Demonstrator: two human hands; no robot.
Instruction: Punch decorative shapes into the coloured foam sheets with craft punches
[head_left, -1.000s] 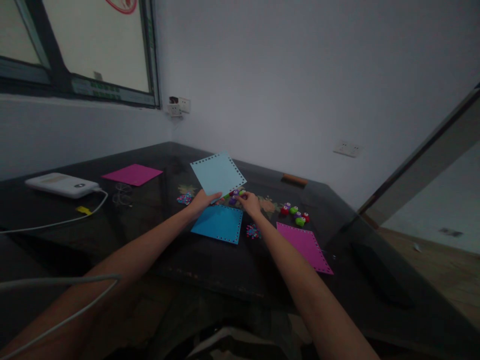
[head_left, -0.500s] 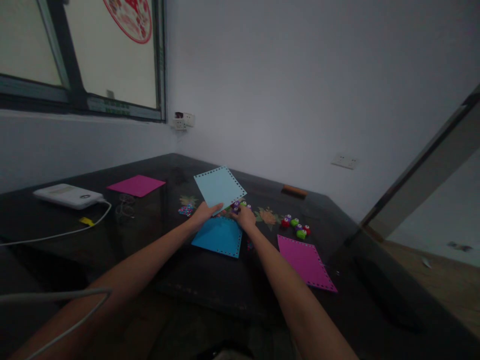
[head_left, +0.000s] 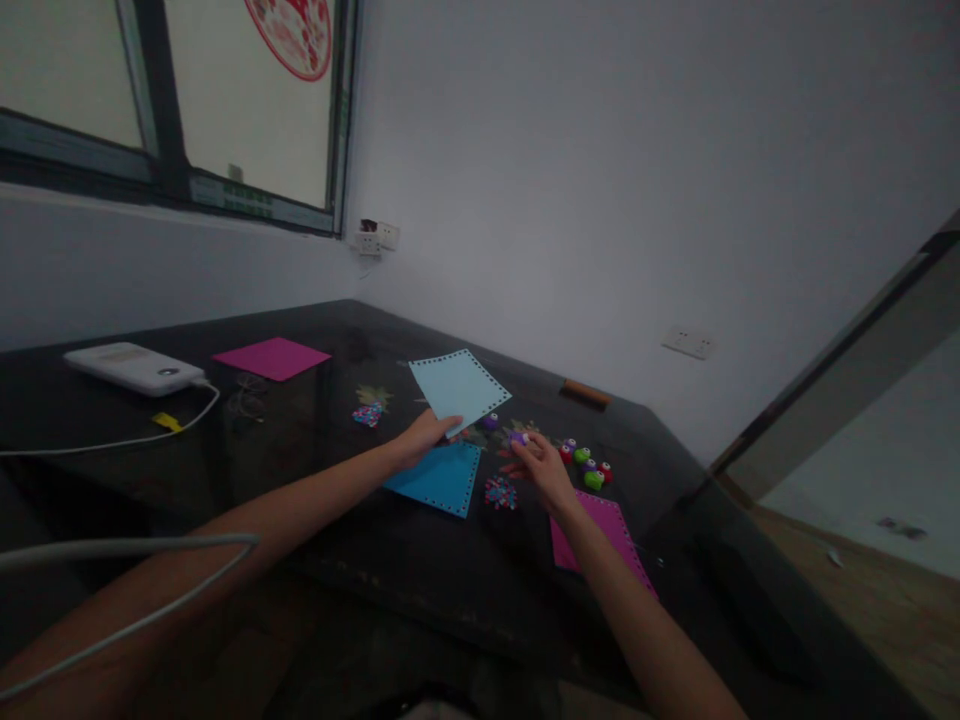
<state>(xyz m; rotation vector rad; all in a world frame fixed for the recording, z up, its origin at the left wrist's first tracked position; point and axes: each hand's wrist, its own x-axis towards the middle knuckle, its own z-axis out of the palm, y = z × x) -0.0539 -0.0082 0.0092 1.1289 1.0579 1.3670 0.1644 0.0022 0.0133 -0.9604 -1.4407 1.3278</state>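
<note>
Writing first: red round window decal [head_left: 298, 38], top L, has a pale & red pattern, cut off by the frame edge; no text legible. Green marks on window-frame strip [head_left: 247, 200] too blurry to read. White flat device [head_left: 135, 368] on table's L side has a tan label strip [head_left: 118, 352] & a small round mark, both too small to make out.

Hands: L forearm comes in from lower L, reaching fwd; L hand [head_left: 421, 438] grips the near corner of a pale-blue sheet [head_left: 459, 388] w/ holes along its edges, thumb on top. Sheet is tilted, held up above table [head_left: 352, 520], partly over a darker blue sheet [head_left: 442, 480] lying flat. R forearm comes from lower R, passing in front of the R magenta sheet [head_left: 592, 520]; R hand [head_left: 546, 472] pinches a purple googly-eyed piece [head_left: 517, 438] btwn thumb & index, other fingers loosely bent below.

Nearby: another purple piece [head_left: 490, 422] just R of the pale-blue sheet; bead pile [head_left: 500, 493] btwn blue & R magenta sheets; red/green/purple googly-eyed cluster [head_left: 585, 465] R of R hand.
</note>
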